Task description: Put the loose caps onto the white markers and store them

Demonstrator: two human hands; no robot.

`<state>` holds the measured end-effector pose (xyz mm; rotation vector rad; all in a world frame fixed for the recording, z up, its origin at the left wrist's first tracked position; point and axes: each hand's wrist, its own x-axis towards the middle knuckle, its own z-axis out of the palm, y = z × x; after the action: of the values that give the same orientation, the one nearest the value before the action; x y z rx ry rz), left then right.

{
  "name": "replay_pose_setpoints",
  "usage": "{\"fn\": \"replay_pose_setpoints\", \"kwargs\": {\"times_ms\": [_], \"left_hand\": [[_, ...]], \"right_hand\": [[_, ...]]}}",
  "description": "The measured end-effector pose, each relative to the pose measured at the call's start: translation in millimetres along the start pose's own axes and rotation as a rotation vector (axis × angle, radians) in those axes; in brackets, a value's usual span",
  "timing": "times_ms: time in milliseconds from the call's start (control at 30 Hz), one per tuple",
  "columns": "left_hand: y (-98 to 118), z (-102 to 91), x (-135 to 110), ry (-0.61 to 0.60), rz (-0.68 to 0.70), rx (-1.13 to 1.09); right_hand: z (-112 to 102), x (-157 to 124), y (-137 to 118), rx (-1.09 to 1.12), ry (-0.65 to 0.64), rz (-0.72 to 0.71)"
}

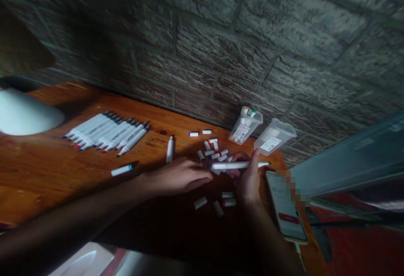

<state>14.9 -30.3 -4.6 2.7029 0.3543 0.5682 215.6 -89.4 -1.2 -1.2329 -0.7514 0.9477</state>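
Observation:
My right hand (249,177) holds a long white marker (240,165) level above the wooden table (47,171). My left hand (179,177) reaches in from the left, its fingertips touching the marker's left end beside a scatter of loose marker caps (217,154). More caps (227,199) lie below my hands. A row of several capped white markers (107,132) lies at the left. One lone marker (170,149) and another with a teal tip (121,170) lie apart from the row.
Two clear plastic containers (245,124) (275,136) lean by the brick wall (221,36). A phone (286,213) rests at the table's right edge. A white rounded object (25,114) sits at far left. Two small caps (200,133) lie near the wall.

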Motion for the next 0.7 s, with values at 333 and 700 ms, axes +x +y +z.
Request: {"fn": "replay_pose_setpoints", "kwargs": {"times_ms": [333, 700], "left_hand": [[-5.6, -1.6, -0.7, 0.113, 0.089, 0.171], [-1.2, 4.8, -1.3, 0.429, -0.134, -0.064]], "right_hand": [[-9.3, 13.7, -12.3, 0.213, 0.175, -0.033], [-3.3, 5.8, -8.0, 0.062, 0.025, -0.076]]}}
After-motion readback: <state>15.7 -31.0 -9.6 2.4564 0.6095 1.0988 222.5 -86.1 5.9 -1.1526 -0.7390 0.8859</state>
